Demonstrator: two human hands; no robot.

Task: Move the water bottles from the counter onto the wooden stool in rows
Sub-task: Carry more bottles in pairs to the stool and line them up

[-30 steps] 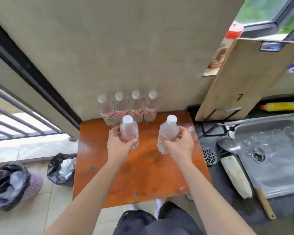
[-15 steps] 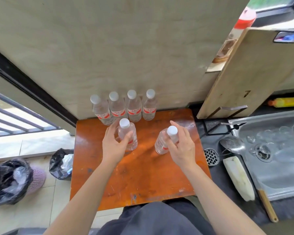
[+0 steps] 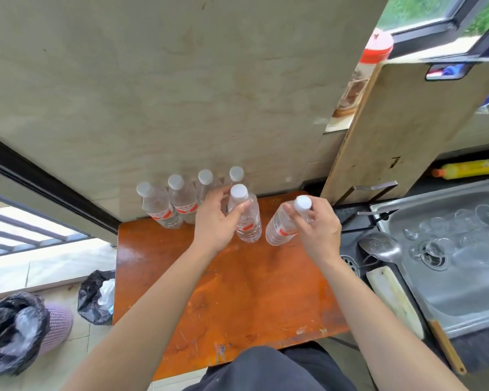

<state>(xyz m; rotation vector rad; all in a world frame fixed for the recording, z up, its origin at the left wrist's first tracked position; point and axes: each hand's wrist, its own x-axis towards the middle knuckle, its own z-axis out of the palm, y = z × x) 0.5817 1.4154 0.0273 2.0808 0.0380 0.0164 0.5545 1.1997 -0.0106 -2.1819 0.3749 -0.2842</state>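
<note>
Several clear water bottles with white caps and red labels (image 3: 161,206) stand in a row against the wall at the back of the orange wooden stool (image 3: 237,300). In front of that row, my left hand (image 3: 213,218) grips an upright bottle (image 3: 247,221) by its body. My right hand (image 3: 318,227) holds a second bottle (image 3: 283,230) near its cap; this bottle leans toward the right, its base down on or just above the stool. The two held bottles are close together at the stool's back right.
A steel sink (image 3: 446,249) with glasses lies to the right, a ladle (image 3: 378,246) and a wooden-handled tool (image 3: 395,300) beside it. A large cutting board (image 3: 407,131) leans on the wall. Black rubbish bags (image 3: 12,331) sit on the floor at left.
Both hands have moved right and toward the back row with their bottles. The right bottle has gone from upright to tilted, and my right hand now grips it near the cap.
</note>
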